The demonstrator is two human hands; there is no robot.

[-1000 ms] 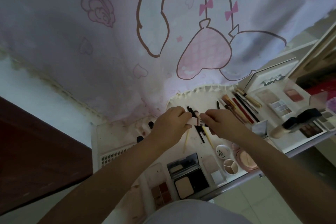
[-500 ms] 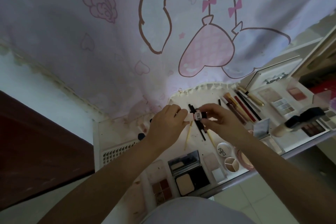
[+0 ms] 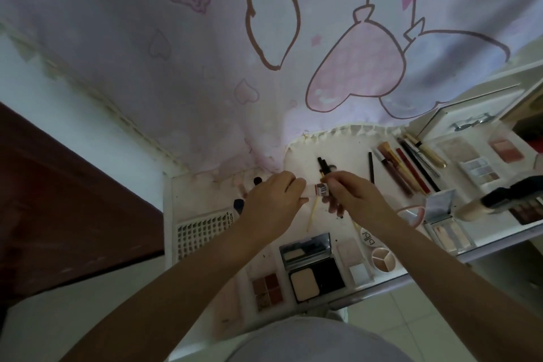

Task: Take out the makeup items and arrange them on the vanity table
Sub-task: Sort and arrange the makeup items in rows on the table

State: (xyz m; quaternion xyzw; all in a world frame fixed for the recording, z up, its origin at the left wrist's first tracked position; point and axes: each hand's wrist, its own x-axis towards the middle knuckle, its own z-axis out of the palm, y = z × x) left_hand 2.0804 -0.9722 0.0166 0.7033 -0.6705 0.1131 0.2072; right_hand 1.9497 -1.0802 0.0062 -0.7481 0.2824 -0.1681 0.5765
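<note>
Most makeup items already lay arranged on the tabletop (image 3: 305, 153): brushes and pencils (image 3: 402, 167) in a row, an open powder compact (image 3: 316, 270) near the front edge. Your right hand (image 3: 357, 198) pinched a small labelled tube (image 3: 322, 189); your left hand (image 3: 273, 203) was curled beside it, contents indiscernible. I judged little remained.

A square black compact with a pale powder pan (image 3: 316, 278) is lying at the near edge of the white vanity table (image 3: 305, 153), a four-pan brown eyeshadow palette (image 3: 266, 291) sitting just left of it and a round three-section palette (image 3: 383, 259) to its right. Thin brushes and pencils (image 3: 407, 164) are lying side by side at the far right, before the cartoon-printed fabric curtain (image 3: 205, 67).
</note>
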